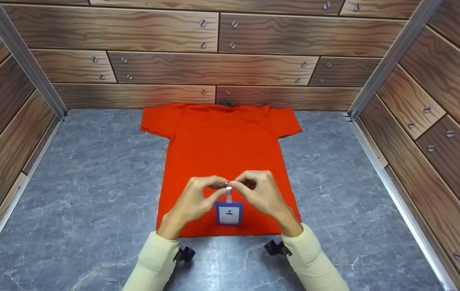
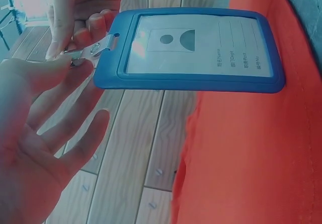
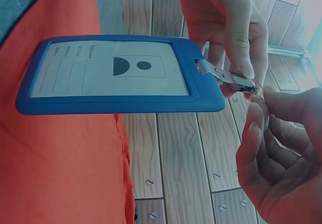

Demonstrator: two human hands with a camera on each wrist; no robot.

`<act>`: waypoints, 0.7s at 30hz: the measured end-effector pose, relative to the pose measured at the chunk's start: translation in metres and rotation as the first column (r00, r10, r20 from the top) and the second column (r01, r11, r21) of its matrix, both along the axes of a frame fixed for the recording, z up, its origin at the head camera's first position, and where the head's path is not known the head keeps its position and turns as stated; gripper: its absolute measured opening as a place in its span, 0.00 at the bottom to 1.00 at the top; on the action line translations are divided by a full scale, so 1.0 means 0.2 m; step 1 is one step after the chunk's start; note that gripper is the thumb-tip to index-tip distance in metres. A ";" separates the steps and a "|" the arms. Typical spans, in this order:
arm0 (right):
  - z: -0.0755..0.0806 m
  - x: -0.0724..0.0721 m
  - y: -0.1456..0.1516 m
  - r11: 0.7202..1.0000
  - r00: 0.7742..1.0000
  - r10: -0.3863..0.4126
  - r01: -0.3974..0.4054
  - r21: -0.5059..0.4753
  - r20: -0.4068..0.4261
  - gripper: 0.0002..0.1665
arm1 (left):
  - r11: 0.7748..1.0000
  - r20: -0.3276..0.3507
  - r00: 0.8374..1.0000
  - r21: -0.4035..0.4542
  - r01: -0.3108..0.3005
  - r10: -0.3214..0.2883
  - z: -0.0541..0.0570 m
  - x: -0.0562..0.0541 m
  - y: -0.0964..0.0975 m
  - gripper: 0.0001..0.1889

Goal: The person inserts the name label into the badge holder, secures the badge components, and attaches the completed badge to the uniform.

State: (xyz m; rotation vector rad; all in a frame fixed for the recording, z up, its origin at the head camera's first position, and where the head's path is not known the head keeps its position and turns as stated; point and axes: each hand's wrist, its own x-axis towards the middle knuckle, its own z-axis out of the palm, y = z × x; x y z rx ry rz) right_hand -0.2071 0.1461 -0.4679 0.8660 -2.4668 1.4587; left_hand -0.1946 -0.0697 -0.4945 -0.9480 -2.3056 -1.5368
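Observation:
A blue-framed ID badge (image 1: pixel 228 213) hangs over the lower part of a red T-shirt (image 1: pixel 226 145), its white card facing up toward the head camera. A clear strap joins its slot to a small metal clip (image 3: pixel 245 88). My left hand (image 1: pixel 193 201) pinches this clip between thumb and fingertips; its other fingers are spread below in the left wrist view. From the other side, my right hand (image 1: pixel 262 194) pinches the clip's tip with thumb and forefinger. Fingertips hide part of the clip. The T-shirt lies spread flat, sleeves out, with its collar at the far side.
The grey marbled tabletop (image 1: pixel 104 173) surrounds the shirt. Wood-patterned walls (image 1: pixel 165 66) stand at the back and both sides, with metal posts (image 1: pixel 391 56) at the far corners. A small dark item (image 1: pixel 226 104) shows at the collar.

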 end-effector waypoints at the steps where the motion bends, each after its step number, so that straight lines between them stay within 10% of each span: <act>1: 0.00 0.00 0.00 1.000 1.000 0.001 -0.001 0.000 0.004 0.09 | 1.000 0.000 1.000 0.002 0.000 0.000 0.00 0.00 0.00 0.09; 21: 0.00 0.00 0.00 0.999 0.998 0.039 -0.039 -0.017 0.038 0.07 | 0.999 -0.024 1.000 0.052 -0.013 0.014 -0.02 0.00 0.01 0.07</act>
